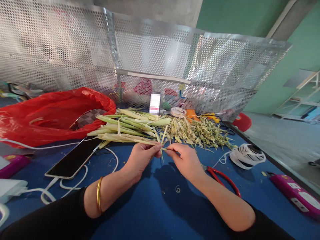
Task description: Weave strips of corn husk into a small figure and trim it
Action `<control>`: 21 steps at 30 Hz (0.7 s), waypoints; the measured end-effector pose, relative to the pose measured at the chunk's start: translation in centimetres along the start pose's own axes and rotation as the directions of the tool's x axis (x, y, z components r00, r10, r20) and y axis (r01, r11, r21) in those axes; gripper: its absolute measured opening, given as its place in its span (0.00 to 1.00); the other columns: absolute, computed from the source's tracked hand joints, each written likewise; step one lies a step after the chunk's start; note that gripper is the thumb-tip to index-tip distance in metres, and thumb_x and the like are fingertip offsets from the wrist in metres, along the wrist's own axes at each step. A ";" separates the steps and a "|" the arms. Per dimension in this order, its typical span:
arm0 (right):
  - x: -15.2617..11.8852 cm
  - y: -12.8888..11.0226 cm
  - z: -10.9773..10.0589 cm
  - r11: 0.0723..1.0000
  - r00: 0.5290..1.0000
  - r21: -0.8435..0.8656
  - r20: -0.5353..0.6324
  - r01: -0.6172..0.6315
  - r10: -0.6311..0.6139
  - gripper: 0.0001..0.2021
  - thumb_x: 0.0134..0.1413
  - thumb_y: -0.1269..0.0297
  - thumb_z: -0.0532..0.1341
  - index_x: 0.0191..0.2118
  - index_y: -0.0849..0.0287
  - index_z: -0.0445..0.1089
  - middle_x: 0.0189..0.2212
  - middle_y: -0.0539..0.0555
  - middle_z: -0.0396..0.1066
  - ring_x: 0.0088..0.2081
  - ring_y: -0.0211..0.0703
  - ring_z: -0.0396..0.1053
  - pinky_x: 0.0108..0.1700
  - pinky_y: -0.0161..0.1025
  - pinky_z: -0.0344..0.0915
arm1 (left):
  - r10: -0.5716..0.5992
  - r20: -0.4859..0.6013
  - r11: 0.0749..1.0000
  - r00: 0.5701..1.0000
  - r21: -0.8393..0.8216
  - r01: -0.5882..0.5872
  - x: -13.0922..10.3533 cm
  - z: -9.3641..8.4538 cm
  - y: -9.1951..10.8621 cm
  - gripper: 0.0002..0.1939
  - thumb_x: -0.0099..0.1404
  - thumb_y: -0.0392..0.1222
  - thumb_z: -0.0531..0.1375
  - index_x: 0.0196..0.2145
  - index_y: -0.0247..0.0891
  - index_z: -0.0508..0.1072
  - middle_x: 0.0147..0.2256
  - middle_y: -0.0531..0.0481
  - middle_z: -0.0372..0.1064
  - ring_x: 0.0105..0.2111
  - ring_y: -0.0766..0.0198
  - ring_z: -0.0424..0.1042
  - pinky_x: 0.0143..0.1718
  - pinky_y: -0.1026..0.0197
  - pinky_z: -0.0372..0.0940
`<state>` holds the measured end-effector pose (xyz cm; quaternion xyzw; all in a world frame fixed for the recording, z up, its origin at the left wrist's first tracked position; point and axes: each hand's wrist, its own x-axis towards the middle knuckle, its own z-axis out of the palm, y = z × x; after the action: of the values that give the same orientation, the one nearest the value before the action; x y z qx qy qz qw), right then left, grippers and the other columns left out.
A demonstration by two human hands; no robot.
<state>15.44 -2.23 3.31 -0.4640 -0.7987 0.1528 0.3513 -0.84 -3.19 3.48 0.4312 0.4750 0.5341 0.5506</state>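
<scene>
At the middle of the blue table, my left hand point(141, 161) is closed in a pinch on the near end of a pale green plant stalk point(125, 137). My right hand point(183, 160) pinches a thin strip at the same end, its fingertips close to the left ones. Thin split pieces stick up between the hands. Behind my left hand lies a pile of similar long stalks point(135, 120). Dry scraps and small green bits form a heap point(197, 131) beyond my right hand. A tool with red handles point(226, 180) lies partly hidden under my right forearm.
A spool of white cord point(246, 156) stands at right, near a purple box-shaped object point(296, 193). To the left are a red plastic bag point(50, 113), a dark phone point(75, 158) and white cables point(115, 155). A perforated metal panel point(155, 50) closes off the back.
</scene>
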 end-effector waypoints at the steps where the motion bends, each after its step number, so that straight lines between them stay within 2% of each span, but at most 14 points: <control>1: -0.1 0.0 0.1 0.997 0.998 -0.053 -0.023 0.052 -0.053 0.08 0.58 0.66 0.58 0.28 0.56 0.71 0.25 0.48 0.72 0.29 0.38 0.67 0.34 0.34 0.57 | 0.001 0.010 1.000 1.000 -0.002 -0.001 -0.1 0.1 0.1 0.13 0.48 0.47 0.68 0.27 0.34 0.77 0.20 0.51 0.70 0.23 0.66 0.67 0.30 0.63 0.63; 5: -0.2 0.4 0.3 0.957 0.977 -0.239 -0.089 0.166 -0.191 0.08 0.60 0.67 0.57 0.30 0.57 0.70 0.27 0.49 0.73 0.31 0.39 0.69 0.42 0.36 0.56 | -0.010 0.018 1.000 1.000 0.020 0.009 -0.1 0.1 0.2 0.14 0.48 0.47 0.67 0.26 0.33 0.76 0.20 0.50 0.70 0.23 0.65 0.68 0.28 0.63 0.63; 8: -0.3 0.5 0.3 0.912 0.963 -0.348 -0.075 0.218 -0.259 0.09 0.61 0.68 0.56 0.31 0.58 0.71 0.27 0.51 0.74 0.32 0.40 0.69 0.44 0.38 0.56 | -0.062 -0.028 0.998 0.998 0.008 0.062 0.2 0.1 0.1 0.14 0.50 0.49 0.66 0.24 0.33 0.75 0.20 0.49 0.72 0.23 0.64 0.70 0.29 0.63 0.65; 10: -0.3 0.6 0.3 0.885 0.957 -0.401 -0.063 0.237 -0.284 0.10 0.61 0.68 0.55 0.31 0.59 0.71 0.28 0.53 0.74 0.32 0.41 0.68 0.45 0.39 0.55 | -0.085 -0.045 0.996 0.995 -0.010 0.085 0.3 0.1 -0.1 0.11 0.49 0.46 0.66 0.23 0.34 0.75 0.20 0.49 0.72 0.23 0.63 0.71 0.29 0.62 0.65; 16: -0.4 0.7 0.1 0.840 0.944 -0.483 -0.073 0.247 -0.320 0.11 0.62 0.68 0.53 0.32 0.60 0.71 0.28 0.54 0.74 0.31 0.42 0.67 0.47 0.39 0.54 | -0.074 0.020 0.997 0.997 -0.028 0.074 0.3 0.3 0.1 0.07 0.47 0.41 0.65 0.23 0.35 0.75 0.21 0.48 0.73 0.26 0.61 0.74 0.33 0.61 0.67; 21: -0.5 0.7 0.3 0.826 0.938 -0.495 -0.058 0.271 -0.342 0.11 0.62 0.68 0.52 0.33 0.59 0.71 0.28 0.53 0.73 0.31 0.41 0.67 0.49 0.40 0.52 | -0.081 0.008 0.996 0.997 -0.021 0.081 0.3 0.2 0.2 0.07 0.46 0.41 0.65 0.22 0.35 0.75 0.20 0.49 0.73 0.24 0.63 0.72 0.33 0.61 0.67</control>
<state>15.88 -2.27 2.49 -0.4116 -0.8479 -0.1420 0.3023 -0.69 -2.87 3.72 0.4075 0.4843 0.5148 0.5782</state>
